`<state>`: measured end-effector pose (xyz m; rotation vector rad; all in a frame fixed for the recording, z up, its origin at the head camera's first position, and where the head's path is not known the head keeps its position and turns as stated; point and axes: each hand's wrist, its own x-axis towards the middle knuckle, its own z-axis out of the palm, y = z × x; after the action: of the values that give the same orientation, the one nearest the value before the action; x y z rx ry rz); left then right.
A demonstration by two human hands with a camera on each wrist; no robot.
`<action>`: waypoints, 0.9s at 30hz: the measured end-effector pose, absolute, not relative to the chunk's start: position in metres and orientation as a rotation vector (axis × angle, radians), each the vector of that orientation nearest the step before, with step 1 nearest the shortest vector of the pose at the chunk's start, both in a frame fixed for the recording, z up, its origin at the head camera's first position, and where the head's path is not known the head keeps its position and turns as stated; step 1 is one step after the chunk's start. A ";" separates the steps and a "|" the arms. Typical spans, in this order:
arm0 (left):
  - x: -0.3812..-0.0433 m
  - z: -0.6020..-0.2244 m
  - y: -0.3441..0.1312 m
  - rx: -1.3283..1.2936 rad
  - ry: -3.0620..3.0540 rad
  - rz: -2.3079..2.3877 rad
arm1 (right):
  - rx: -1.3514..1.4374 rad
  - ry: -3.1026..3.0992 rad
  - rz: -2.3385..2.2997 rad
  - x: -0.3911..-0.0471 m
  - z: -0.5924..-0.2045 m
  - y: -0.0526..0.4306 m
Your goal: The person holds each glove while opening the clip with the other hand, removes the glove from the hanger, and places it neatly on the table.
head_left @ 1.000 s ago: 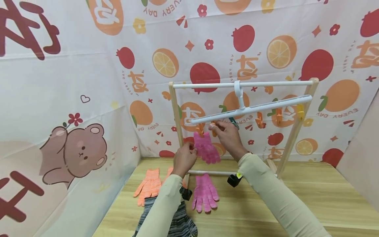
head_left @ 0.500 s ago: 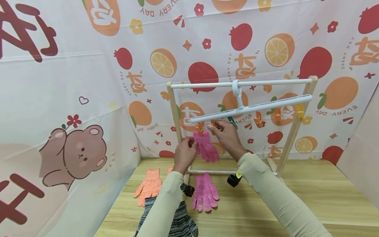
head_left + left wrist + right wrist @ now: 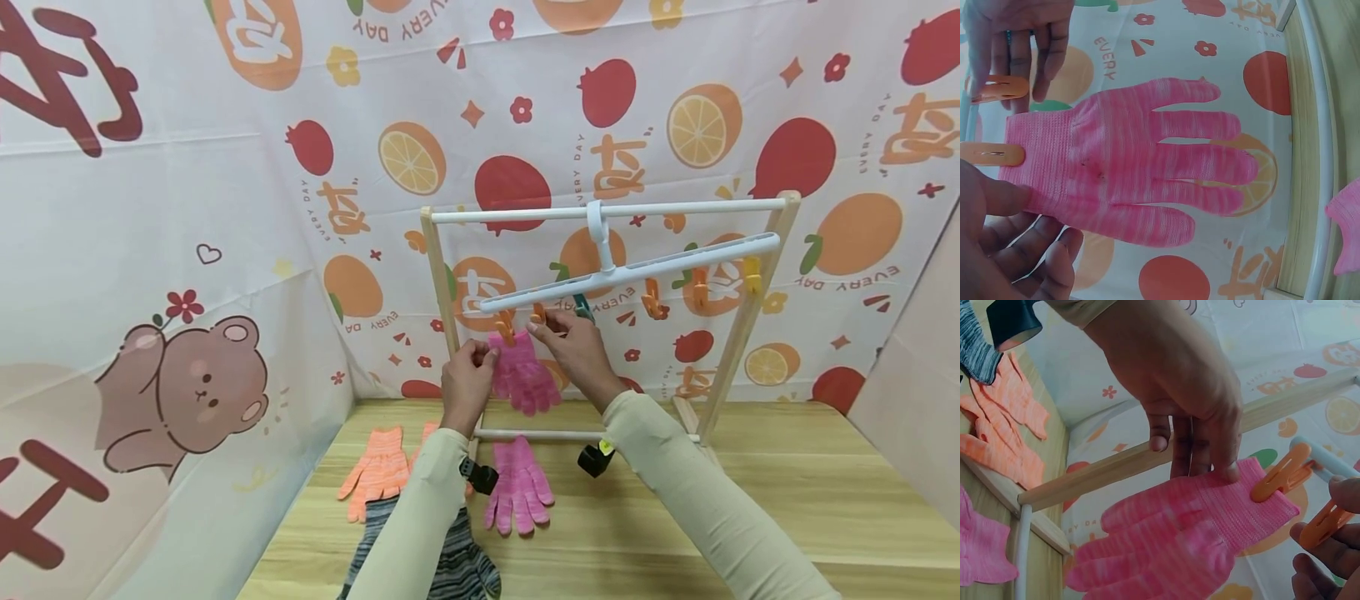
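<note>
A pink knit glove point(image 3: 525, 379) hangs fingers-down from the white hanger point(image 3: 637, 272), its cuff gripped by an orange clothespin point(image 3: 994, 154). My left hand point(image 3: 467, 382) pinches the cuff's edge between thumb and fingers, beside that clothespin. With thumb and index finger, my right hand point(image 3: 581, 354) pinches a second orange clothespin point(image 3: 1325, 526), just off the cuff's other corner. In the left wrist view, this clothespin lies apart from the knit. A second pink glove point(image 3: 519, 487) lies flat on the table.
The hanger hooks over the white bar of a wooden rack point(image 3: 433, 275), tilted with its left end lower. Further right hang more clothespins, including a yellow one point(image 3: 752, 275). Orange gloves point(image 3: 378, 462) and grey striped socks point(image 3: 461, 554) lie at the table's left.
My left hand has risen slightly along the glove's cuff. The right hand stays at the second clothespin, slightly lower. The hanger's right end has shifted a little left.
</note>
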<state>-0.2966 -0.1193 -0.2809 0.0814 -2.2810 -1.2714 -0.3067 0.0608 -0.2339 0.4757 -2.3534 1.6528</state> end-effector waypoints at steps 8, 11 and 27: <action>-0.294 -0.282 -0.121 0.052 -2.283 -1.277 | 0.363 -2.431 1.642 -0.307 -0.243 0.058; -0.294 -0.282 -0.121 0.039 -2.292 -1.272 | 0.288 -2.479 1.589 -0.306 -0.246 0.056; -0.290 -0.279 -0.121 -0.036 -2.302 -1.237 | 0.115 -2.569 1.577 -0.304 -0.234 0.037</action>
<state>-0.2903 -0.1205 -0.2788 -0.0364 -2.3019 -1.2370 -0.3040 0.0372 -0.2339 0.1150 -2.5694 1.5765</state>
